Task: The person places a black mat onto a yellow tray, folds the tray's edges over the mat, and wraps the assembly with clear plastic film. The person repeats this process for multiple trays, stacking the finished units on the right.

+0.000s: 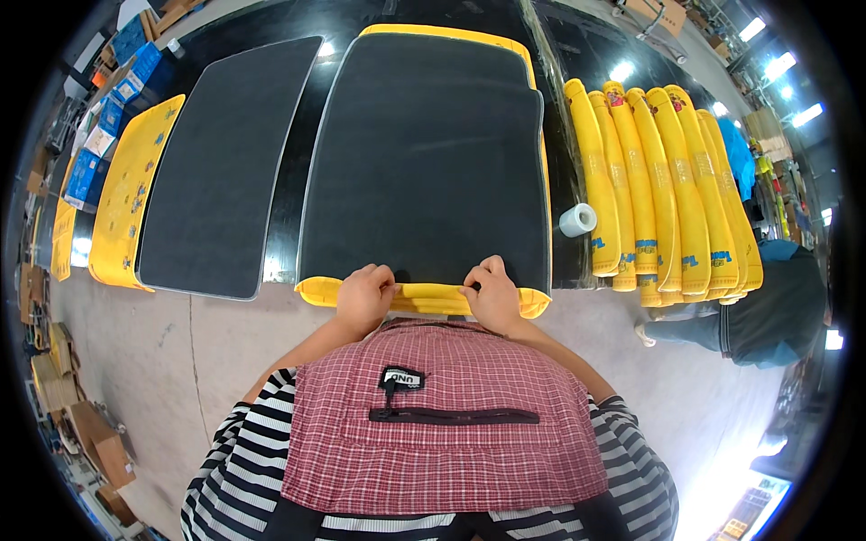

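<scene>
A large mat [424, 162] lies dark side up on the black table in front of me. Its near edge is turned up into a narrow yellow fold [428, 296]. My left hand [365, 296] grips this fold left of centre, fingers curled over it. To the right, my right hand [492, 293] pinches the same fold with bent fingers. A yellow strip of the mat's other face shows along its far edge.
To the left lie another dark mat [225, 171] and a yellow printed mat [135, 194], with blue boxes [87, 178] beyond. Several yellow rolled mats [672, 189] are lined up at right, beside a clear tape roll [578, 219]. A person [776, 307] is at far right.
</scene>
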{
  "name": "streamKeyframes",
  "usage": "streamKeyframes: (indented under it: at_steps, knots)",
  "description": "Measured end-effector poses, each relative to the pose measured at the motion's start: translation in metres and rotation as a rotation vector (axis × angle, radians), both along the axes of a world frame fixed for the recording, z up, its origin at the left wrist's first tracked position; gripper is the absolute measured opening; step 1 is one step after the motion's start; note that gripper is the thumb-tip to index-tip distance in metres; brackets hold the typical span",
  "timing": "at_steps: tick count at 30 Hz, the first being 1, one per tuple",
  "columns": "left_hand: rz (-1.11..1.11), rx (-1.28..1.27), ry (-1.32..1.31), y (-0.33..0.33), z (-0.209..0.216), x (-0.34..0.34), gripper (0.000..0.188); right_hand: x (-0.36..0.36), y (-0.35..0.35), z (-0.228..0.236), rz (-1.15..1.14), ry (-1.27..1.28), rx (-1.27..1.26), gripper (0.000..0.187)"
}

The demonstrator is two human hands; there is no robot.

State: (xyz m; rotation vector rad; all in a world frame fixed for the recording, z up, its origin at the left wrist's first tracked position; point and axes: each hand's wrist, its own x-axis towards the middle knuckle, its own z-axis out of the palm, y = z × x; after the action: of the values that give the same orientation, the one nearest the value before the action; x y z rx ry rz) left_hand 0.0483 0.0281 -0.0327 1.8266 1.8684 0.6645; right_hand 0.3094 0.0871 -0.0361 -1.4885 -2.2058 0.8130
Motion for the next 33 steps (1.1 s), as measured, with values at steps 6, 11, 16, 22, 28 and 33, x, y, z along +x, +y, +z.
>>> streamKeyframes:
  at_steps: [6, 11, 16, 22, 28, 33]
  knots:
    - [-0.185, 0.311, 0.125, -0.015, -0.031, -0.011, 0.013, 0.021, -0.004, -0.031, 0.286, -0.088, 0.209, 0.013]
    - [-0.239, 0.367, 0.358, -0.027, -0.020, -0.024, 0.033, 0.045, -0.003, -0.028, 0.459, -0.208, 0.469, 0.035]
    - [-0.195, 0.337, 0.424, -0.041, -0.009, -0.030, 0.048, 0.053, -0.009, -0.013, 0.475, -0.296, 0.597, 0.046]
    - [-0.170, 0.228, 0.371, -0.029, -0.016, -0.032, 0.040, 0.049, -0.011, -0.016, 0.349, -0.205, 0.296, 0.047]
    - [0.101, 0.082, -0.046, -0.006, -0.008, -0.033, 0.019, 0.043, 0.013, -0.008, 0.051, 0.022, 0.040, 0.021]
    - [0.118, 0.013, 0.107, 0.000, -0.002, -0.042, 0.016, 0.051, 0.022, 0.003, -0.077, -0.071, -0.106, 0.026]
